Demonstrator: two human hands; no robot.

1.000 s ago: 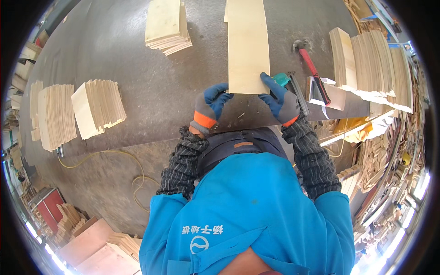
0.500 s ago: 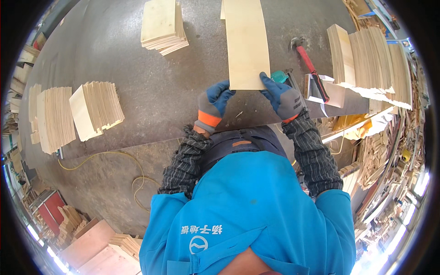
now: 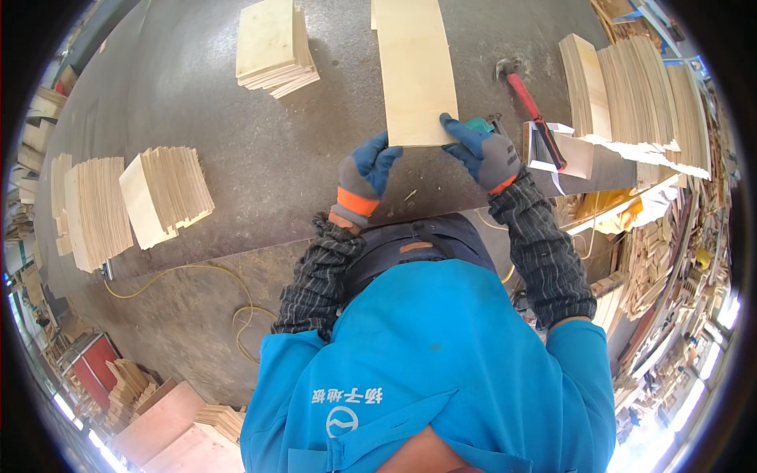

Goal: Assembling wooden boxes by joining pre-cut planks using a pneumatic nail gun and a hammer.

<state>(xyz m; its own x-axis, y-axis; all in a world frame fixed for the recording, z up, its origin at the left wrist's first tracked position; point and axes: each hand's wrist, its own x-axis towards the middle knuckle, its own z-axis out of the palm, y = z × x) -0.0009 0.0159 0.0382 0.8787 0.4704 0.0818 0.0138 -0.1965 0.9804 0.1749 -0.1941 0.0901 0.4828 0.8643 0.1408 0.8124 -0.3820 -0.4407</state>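
A long, thin, pale wooden board (image 3: 418,75) stretches away from me over the dark table, its near end between my hands. My left hand (image 3: 364,172), in a blue and grey glove with an orange cuff, grips the near left corner. At the near right corner my right hand (image 3: 487,154) holds the board, thumb on top and fingers partly hidden. Another pale wooden piece (image 3: 374,16) shows along the board's far left side. Just beyond my right hand sits a partly covered teal object (image 3: 479,124).
A red-handled hammer (image 3: 533,110) rests across a small white open box (image 3: 582,160). Board stacks stand at the far left-centre (image 3: 268,43), the left (image 3: 169,189) and the right (image 3: 643,94). A yellow hose (image 3: 185,266) loops below the table's near edge.
The whole view has turned slightly. Both hands keep their hold on the board's near end, and my right thumb lies a little further over its top face.
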